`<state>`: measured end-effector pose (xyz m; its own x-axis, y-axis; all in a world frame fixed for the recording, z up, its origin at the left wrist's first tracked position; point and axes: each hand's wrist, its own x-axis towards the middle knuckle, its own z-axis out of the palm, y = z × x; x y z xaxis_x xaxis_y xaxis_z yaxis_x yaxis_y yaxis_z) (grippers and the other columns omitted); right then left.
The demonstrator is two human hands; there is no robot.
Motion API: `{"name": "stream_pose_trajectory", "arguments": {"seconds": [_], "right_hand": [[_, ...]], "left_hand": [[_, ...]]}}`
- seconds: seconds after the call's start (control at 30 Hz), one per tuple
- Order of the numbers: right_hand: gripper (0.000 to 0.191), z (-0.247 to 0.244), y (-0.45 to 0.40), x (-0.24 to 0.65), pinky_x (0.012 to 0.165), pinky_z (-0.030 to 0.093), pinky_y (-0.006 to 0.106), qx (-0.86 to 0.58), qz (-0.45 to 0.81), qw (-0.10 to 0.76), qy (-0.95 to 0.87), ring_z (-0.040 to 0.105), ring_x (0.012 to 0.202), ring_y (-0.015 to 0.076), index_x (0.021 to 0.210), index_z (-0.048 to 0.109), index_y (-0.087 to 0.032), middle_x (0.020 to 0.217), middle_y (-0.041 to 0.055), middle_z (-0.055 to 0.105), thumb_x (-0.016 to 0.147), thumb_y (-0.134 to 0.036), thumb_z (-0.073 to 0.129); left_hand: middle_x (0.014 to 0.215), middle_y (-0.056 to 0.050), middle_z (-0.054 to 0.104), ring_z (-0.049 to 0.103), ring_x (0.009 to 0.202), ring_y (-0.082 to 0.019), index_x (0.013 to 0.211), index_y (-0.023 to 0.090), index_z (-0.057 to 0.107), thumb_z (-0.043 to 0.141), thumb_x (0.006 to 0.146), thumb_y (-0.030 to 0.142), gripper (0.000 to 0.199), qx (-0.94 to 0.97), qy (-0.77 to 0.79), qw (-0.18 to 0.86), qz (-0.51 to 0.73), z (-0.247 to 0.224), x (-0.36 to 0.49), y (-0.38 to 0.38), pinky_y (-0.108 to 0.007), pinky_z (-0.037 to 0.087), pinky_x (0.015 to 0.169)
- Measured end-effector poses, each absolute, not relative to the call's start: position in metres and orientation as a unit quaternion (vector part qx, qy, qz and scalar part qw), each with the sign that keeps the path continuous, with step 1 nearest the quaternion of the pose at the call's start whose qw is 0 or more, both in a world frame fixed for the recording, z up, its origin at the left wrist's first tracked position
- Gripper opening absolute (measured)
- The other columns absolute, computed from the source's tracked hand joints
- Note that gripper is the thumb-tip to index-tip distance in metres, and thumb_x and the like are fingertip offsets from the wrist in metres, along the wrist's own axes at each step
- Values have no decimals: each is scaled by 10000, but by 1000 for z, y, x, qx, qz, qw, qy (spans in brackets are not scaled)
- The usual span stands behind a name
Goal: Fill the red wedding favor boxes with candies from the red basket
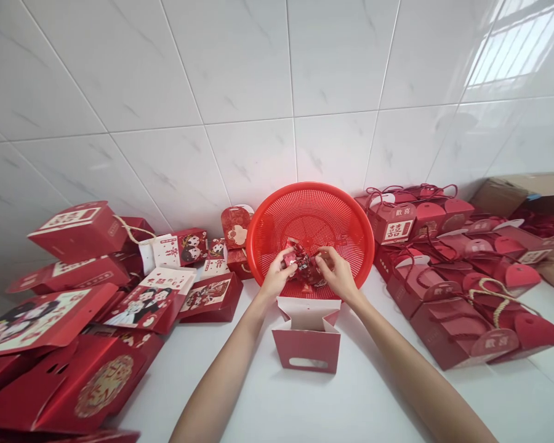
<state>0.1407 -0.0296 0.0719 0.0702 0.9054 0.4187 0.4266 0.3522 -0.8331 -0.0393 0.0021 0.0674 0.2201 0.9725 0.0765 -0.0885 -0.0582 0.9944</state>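
Left hand pinches a shiny wrapped candy inside the round, perforated red plastic basket; right hand curls by more, can't tell if gripping. Open cardboard gift box sits nearer, between the forearms.

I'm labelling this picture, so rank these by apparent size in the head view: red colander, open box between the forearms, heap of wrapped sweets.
1. Red colander
2. Open box
3. Heap of wrapped sweets, judged by its visible part
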Motion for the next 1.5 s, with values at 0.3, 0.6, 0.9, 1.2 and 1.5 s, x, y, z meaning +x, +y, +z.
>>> {"name": "stream_pose_trajectory", "arguments": {"seconds": [0.3,0.6,0.9,1.2,1.5], "right_hand": [[277,73,-27,136,706,516,322,-484,300,499,-654,641,731,178,971,619,-185,934,60,688,797,-400,629],[340,72,-21,140,645,503,292,-423,386,592,-567,579,689,158,813,522,-211,749,-17,594,656,-423,737],[336,76,-23,141,654,542,310,-423,391,595,-560,629,716,179,856,570,-209,771,13,655,676,-438,739],[333,82,-25,139,586,523,287,-434,382,634,-514,603,690,168,836,533,-216,831,29,649,670,-433,724],[343,81,-27,138,597,530,291,-436,389,634,-507,606,705,174,837,529,-215,826,23,642,657,-425,733]], "left_hand": [[1155,-86,683,647,1007,-201,1299,201,561,696,743,246,574,523,364,603,479,72,-38,-2,-291,528,819],[1284,-86,640,636,1075,-207,1331,224,548,653,751,207,590,526,373,586,490,74,-37,-1,-297,526,871],[1275,-101,648,636,1105,-227,1433,236,458,682,771,316,704,552,388,575,463,76,-39,-2,-349,520,936],[1253,-110,677,645,1144,-230,1411,198,479,591,840,206,581,565,409,522,491,74,-40,3,-381,493,1012],[1103,-71,740,652,1094,-228,938,172,744,625,698,77,284,676,444,358,467,73,-37,0,-391,454,1054]]}}
